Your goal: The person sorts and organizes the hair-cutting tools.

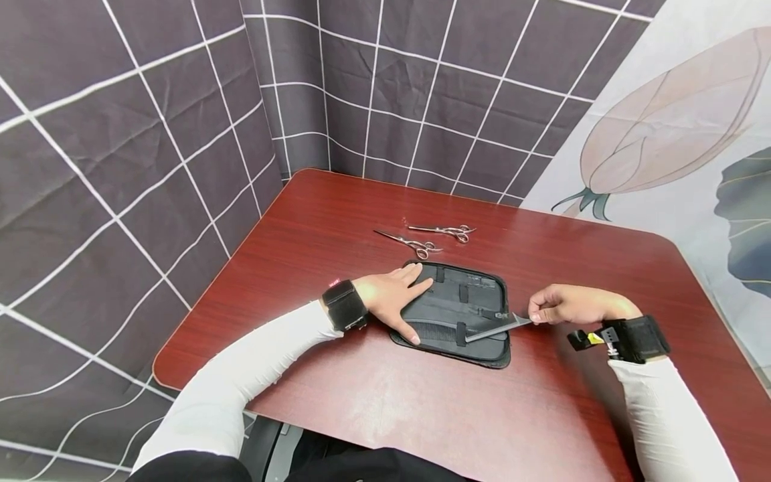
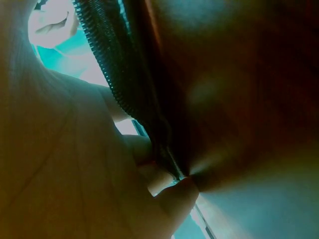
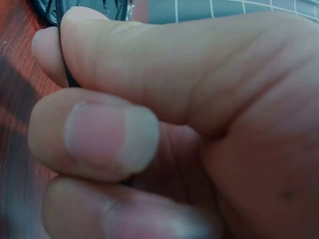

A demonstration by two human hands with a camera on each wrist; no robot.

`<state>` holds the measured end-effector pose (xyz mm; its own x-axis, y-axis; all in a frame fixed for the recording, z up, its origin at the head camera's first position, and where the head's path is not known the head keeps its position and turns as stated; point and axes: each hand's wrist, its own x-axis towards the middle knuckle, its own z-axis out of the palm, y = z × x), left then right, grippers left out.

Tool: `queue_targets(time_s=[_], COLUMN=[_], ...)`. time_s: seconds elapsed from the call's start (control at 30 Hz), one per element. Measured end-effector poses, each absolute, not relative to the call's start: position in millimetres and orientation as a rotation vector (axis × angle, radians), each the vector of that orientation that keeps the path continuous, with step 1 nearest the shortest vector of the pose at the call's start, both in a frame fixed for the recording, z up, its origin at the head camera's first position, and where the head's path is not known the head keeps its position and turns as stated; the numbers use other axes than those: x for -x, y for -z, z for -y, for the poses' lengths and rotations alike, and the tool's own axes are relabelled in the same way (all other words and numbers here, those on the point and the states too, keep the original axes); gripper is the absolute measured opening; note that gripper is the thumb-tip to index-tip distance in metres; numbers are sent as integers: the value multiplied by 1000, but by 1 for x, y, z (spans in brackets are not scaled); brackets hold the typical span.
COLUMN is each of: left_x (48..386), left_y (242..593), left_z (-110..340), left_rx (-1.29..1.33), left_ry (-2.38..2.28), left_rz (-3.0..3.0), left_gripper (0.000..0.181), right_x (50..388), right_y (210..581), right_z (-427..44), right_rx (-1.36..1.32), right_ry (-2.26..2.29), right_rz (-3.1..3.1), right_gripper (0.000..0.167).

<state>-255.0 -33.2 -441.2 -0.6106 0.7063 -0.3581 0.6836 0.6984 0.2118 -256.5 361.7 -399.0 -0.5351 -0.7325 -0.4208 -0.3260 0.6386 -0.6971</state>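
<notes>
A black zip case (image 1: 446, 301) lies unfolded on the table, with elastic loops inside. My left hand (image 1: 391, 298) rests spread on its left side; the left wrist view shows the palm against the toothed zipper edge (image 2: 107, 64). A black comb (image 1: 436, 331) lies along the case's near side, by a loop (image 1: 460, 333). To the right, my right hand (image 1: 557, 304) pinches the end of a slim, dark comb-like piece (image 1: 496, 330) between thumb and fingers. It slants down to the left, its far end near the loop. Whether its tip is under the loop, I cannot tell.
Two pairs of silver scissors, one nearer (image 1: 415, 245) and one farther (image 1: 448, 231), lie beyond the case. The reddish-brown table (image 1: 337, 234) ends at a grey grid-patterned curtain (image 1: 409, 87) behind and on the left.
</notes>
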Motion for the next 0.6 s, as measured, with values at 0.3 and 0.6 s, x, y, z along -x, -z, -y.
queue_targets(time_s=[0.3,0.6], left_x=[256,257], left_y=[440,439], left_z=[35,37], left_rx=[-1070,-1072], left_ry=[-66,-82], left_rz=[-2492,-2494], left_gripper=[124,124], right_x=[253,250], right_y=[406,404], right_z=[-359,-357], right_rx=[812,797], right_ry=[735,712], right_rz=[-2079,-2099], right_gripper=[20,20])
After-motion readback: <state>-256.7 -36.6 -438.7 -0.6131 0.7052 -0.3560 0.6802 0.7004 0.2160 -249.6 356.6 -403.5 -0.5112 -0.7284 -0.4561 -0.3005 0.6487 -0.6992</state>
